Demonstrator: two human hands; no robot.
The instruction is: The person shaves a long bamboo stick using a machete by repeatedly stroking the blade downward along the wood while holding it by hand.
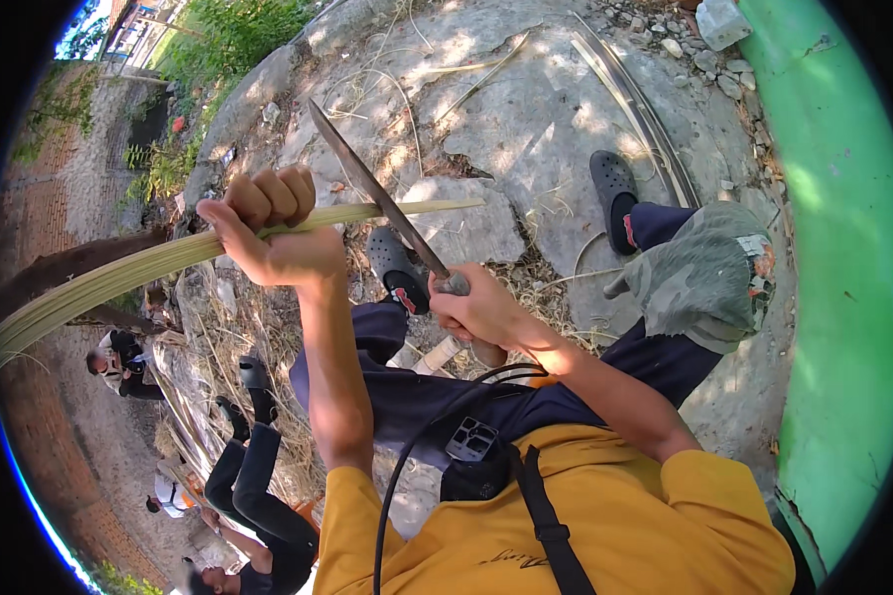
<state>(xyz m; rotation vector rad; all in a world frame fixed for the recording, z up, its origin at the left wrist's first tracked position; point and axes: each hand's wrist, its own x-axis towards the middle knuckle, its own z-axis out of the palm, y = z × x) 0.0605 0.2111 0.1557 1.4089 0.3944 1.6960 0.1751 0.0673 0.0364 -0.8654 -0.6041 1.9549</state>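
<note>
My left hand (273, 233) is closed around a long, pale green length of split bamboo (119, 273), which looks layered like thin strips lying together. It curves off to the far left, and its narrow tip points right past my fist. In my right hand (481, 312) is a long-bladed knife (372, 183), gripped by its wooden handle. The dark blade slants up and to the left and crosses the bamboo just right of my left fist. Whether the edge touches or cuts into the bamboo, I cannot tell.
My legs are bent, with a camouflage cloth (700, 273) over the right knee. A phone (473, 438) and black cable (392, 486) are at my waist. Long strips (640, 109) lie on the rock beyond. Other people (258, 506) sit at left; a green wall (833, 248) stands right.
</note>
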